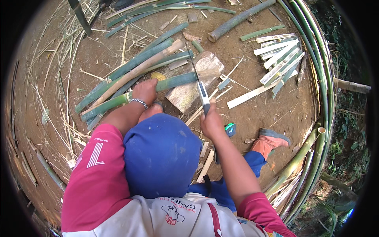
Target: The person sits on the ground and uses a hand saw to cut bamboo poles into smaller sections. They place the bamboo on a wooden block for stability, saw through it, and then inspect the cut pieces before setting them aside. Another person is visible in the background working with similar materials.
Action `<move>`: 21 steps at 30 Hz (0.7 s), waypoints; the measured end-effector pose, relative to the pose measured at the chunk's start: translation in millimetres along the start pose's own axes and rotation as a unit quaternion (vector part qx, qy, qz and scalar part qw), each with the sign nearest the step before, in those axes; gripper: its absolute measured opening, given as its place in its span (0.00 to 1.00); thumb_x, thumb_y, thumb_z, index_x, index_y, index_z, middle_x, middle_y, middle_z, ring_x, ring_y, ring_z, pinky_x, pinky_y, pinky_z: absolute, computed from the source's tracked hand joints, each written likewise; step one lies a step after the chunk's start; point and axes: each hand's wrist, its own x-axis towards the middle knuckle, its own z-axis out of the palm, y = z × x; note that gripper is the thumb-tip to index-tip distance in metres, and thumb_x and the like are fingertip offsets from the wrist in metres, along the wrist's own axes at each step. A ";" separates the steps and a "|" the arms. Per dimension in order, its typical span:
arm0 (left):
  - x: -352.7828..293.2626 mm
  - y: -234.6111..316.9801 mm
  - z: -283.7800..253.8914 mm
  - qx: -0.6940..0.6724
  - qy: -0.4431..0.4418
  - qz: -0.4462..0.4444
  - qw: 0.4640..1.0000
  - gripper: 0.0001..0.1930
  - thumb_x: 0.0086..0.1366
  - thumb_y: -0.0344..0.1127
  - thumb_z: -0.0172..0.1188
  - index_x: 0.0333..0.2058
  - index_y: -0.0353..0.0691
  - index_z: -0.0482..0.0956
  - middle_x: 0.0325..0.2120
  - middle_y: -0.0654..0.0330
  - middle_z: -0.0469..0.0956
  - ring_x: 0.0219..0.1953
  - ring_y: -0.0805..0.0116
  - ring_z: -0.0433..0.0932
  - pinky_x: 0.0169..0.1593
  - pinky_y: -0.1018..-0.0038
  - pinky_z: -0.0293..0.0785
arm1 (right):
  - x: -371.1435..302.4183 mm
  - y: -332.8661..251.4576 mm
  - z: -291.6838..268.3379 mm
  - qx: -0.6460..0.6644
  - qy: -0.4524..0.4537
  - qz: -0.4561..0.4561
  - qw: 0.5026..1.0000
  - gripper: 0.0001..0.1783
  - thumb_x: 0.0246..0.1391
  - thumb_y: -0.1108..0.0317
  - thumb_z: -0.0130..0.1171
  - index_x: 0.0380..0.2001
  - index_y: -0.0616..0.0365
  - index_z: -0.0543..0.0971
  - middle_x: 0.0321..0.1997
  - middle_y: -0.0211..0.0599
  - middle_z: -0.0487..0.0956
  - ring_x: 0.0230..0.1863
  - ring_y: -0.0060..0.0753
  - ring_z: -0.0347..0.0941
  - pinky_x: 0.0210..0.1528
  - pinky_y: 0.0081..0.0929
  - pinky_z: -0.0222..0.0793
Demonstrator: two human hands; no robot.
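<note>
My left hand (146,91) is closed around a green bamboo pole (177,81), pressing it down from above. The pole's right end rests on a pale, flat wood block (189,94). In my right hand (212,121) is a hand saw (202,93) with a white and dark handle, my fingers wrapped round the grip. Its narrow blade crosses the pole near the block, pointing away from me; how deep it sits in the bamboo I cannot tell. More bamboo poles (146,59) lie side by side just beyond my left hand.
Split bamboo strips (278,57) are piled at the right, below a thick bamboo pole (237,21). A small green and dark object (230,129) lies right of my right hand. My bent blue-clad knee (162,154) is close below. Long bamboo poles (325,79) edge the right side.
</note>
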 end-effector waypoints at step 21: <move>-0.9 -11.1 5.5 0.011 -0.011 0.004 1.000 0.06 0.57 0.29 0.56 0.35 0.42 0.74 0.33 0.50 0.81 0.39 0.48 0.82 0.42 0.54 0.77 | -96.5 83.5 48.2 0.023 -0.018 0.057 0.998 0.28 0.57 0.69 0.54 0.59 0.66 0.61 0.36 0.68 0.79 0.40 0.69 0.77 0.45 0.57 0.72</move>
